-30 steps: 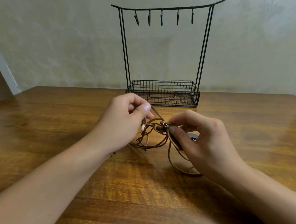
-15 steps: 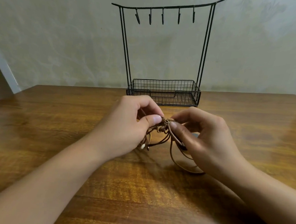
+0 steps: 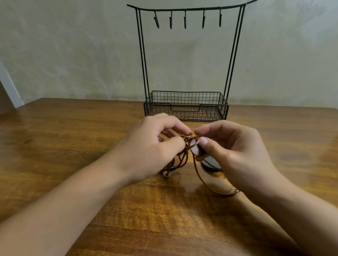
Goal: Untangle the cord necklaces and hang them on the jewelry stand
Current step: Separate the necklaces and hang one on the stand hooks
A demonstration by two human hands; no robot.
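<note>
A tangle of brown cord necklaces (image 3: 181, 160) hangs between my hands just above the wooden table (image 3: 63, 140). My left hand (image 3: 152, 146) pinches the cords at the knot near a small gold ring. My right hand (image 3: 234, 150) pinches the same knot from the right, with a pale oval pendant (image 3: 195, 148) against its thumb. One cord loop (image 3: 208, 182) trails down onto the table below my right wrist. The black wire jewelry stand (image 3: 185, 105) stands behind, with several bare hooks (image 3: 185, 21) on its top bar.
The stand's mesh basket (image 3: 188, 102) sits just beyond my fingers, by the pale wall (image 3: 70, 41). A dark round object (image 3: 209, 164) lies on the table partly hidden under my right hand.
Both hands have lifted slightly and come closer together at the knot. The hanging cords have bunched under my left hand, and the pale pendant now shows at my right thumb.
</note>
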